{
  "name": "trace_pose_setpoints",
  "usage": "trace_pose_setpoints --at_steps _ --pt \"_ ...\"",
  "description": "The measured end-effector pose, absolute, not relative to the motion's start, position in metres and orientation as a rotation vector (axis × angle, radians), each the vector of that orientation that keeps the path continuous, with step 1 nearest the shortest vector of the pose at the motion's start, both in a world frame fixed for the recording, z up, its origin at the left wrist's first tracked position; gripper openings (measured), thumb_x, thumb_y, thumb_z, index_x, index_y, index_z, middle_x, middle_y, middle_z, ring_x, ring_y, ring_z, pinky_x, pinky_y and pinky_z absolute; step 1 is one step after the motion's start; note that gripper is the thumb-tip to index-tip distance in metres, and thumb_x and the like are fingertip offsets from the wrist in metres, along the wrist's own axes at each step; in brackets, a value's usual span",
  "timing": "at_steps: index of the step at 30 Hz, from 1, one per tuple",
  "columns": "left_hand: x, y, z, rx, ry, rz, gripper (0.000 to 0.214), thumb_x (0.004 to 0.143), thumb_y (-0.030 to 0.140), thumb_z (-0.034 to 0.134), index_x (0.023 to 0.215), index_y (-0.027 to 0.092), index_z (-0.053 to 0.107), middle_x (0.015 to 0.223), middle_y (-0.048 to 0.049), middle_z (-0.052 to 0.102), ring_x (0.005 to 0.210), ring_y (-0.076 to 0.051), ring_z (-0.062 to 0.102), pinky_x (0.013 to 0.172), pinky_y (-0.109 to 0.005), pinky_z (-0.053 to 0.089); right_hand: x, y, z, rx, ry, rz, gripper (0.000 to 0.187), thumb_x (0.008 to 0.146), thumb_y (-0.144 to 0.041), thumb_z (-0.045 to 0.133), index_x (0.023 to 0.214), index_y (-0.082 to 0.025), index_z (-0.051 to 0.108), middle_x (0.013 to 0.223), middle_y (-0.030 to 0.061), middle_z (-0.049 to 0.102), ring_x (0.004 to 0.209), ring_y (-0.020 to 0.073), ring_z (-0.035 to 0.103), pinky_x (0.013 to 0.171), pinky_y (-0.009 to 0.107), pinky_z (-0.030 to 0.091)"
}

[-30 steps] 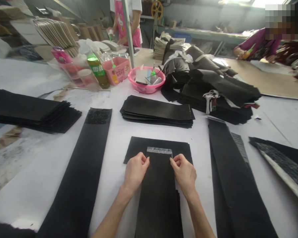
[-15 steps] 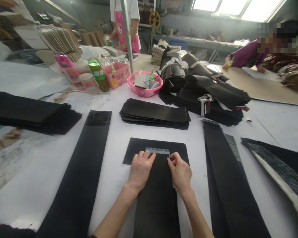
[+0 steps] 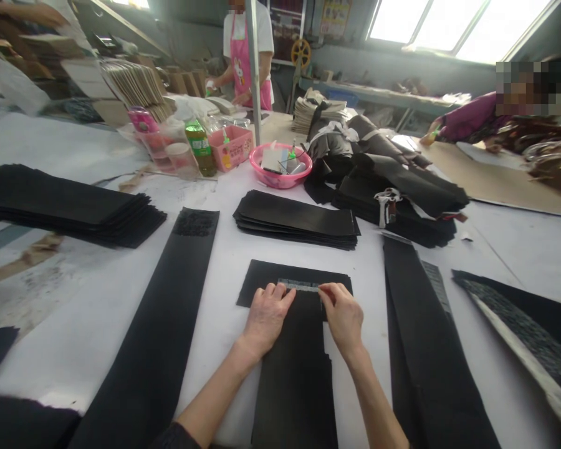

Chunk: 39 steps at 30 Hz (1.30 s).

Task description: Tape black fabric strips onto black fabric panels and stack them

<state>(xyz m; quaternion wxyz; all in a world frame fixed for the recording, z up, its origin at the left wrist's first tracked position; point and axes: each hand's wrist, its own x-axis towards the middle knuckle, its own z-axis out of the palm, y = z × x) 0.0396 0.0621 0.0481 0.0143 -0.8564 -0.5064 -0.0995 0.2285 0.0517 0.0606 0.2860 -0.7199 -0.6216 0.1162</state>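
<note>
A long black strip of sheet material (image 3: 292, 374) runs from the front edge toward the middle of the table. Its far end overlaps a shorter black piece (image 3: 257, 284) lying crosswise beneath it. Along that end shows a narrow greyish-white band (image 3: 299, 285). My left hand (image 3: 270, 315) presses on the strip's far left part, fingers curled and thumb on the surface. At the far right corner, my right hand (image 3: 341, 312) is closed in a pinch on the strip's edge; its fingertips hide exactly what lies between them.
Long black strips lie left (image 3: 159, 312) and right (image 3: 430, 337). Beyond the work is a stack of black pieces (image 3: 299, 218); another stack (image 3: 75, 202) sits left. A pink basin (image 3: 280, 178), a bottle (image 3: 201, 149) and a metal post (image 3: 253, 75) stand farther back. Two people work across the table.
The camera view has shifted slightly. My right hand's fingertips have moved a little up and in along the strip's far edge; my left hand stays pressed on the strip.
</note>
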Motion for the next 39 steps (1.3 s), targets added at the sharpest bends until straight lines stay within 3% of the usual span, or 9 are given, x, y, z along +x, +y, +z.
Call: trace_pose_setpoints --at_steps 5,13,22,25,28,30,35,39 --pt "0.038 0.065 0.050 -2.667 -1.585 -0.339 0.031 0.092 0.017 0.051 0.120 0.029 0.057 0.101 -0.0046 0.057 0.089 -0.021 0.049 0.070 -0.035 0.037 0.211 0.076 0.065 -1.832 -2.128 0.160 0.013 0.090 -0.022 0.060 0.102 -0.024 0.065 0.103 0.0036 0.065 0.097 0.0224 0.055 0.076 0.032 0.041" --pt "0.037 0.082 0.053 -2.795 -1.766 -0.541 0.018 0.096 0.025 0.048 0.101 0.027 0.065 0.092 -0.0019 0.059 0.085 -0.018 0.054 0.072 -0.032 0.036 0.219 0.101 0.067 -1.774 -2.294 0.226 0.006 0.084 -0.023 0.069 0.089 -0.024 0.065 0.091 0.0017 0.065 0.090 0.0208 0.056 0.074 0.032 0.038" --pt "0.035 0.085 0.050 -2.761 -1.817 -0.591 0.006 0.092 0.026 0.057 0.089 0.021 0.059 0.089 -0.0001 0.060 0.082 -0.017 0.055 0.074 -0.030 0.039 0.227 0.103 0.062 -1.673 -2.297 0.296 0.006 0.083 -0.025 0.071 0.086 -0.026 0.066 0.088 -0.0007 0.061 0.087 0.0173 0.055 0.073 0.028 0.039" --pt "0.037 0.087 0.053 -2.724 -1.828 -0.565 0.006 0.090 0.025 0.060 0.094 0.021 0.058 0.090 -0.0005 0.058 0.080 -0.017 0.055 0.073 -0.030 0.039 0.231 0.102 0.056 -1.625 -2.279 0.295 0.006 0.083 -0.025 0.071 0.088 -0.026 0.067 0.093 -0.0007 0.061 0.091 0.0170 0.055 0.076 0.028 0.041" --pt "0.041 0.089 0.057 -2.648 -1.762 -0.514 0.032 0.087 0.022 0.063 0.118 0.024 0.054 0.097 -0.0030 0.055 0.087 -0.019 0.053 0.074 -0.032 0.041 0.234 0.101 0.053 -1.567 -2.289 0.306 0.005 0.084 -0.024 0.070 0.088 -0.026 0.068 0.093 -0.0010 0.063 0.090 0.0167 0.055 0.078 0.028 0.042" --pt "0.043 0.091 0.057 -2.630 -1.666 -0.487 0.039 0.088 0.021 0.061 0.125 0.028 0.052 0.104 -0.0052 0.054 0.096 -0.022 0.051 0.077 -0.034 0.041 0.236 0.101 0.053 -1.530 -2.307 0.312 0.004 0.085 -0.023 0.068 0.089 -0.026 0.069 0.092 -0.0010 0.064 0.089 0.0167 0.055 0.079 0.028 0.043" --pt "0.047 0.093 0.052 -2.651 -1.535 -0.499 0.019 0.092 0.020 0.055 0.108 0.026 0.063 0.115 -0.0070 0.054 0.110 -0.024 0.047 0.088 -0.039 0.040 0.237 0.100 0.058 -1.466 -2.363 0.304 0.009 0.090 -0.021 0.061 0.090 -0.025 0.069 0.091 0.0002 0.066 0.088 0.0176 0.056 0.078 0.028 0.045" --pt "0.045 0.091 0.047 -2.651 -1.488 -0.493 0.020 0.095 0.021 0.049 0.108 0.023 0.064 0.111 -0.0074 0.056 0.109 -0.024 0.048 0.087 -0.038 0.041 0.236 0.099 0.060 -1.425 -2.410 0.269 0.016 0.093 -0.020 0.057 0.104 -0.025 0.068 0.094 0.0020 0.066 0.090 0.0185 0.055 0.080 0.029 0.046"
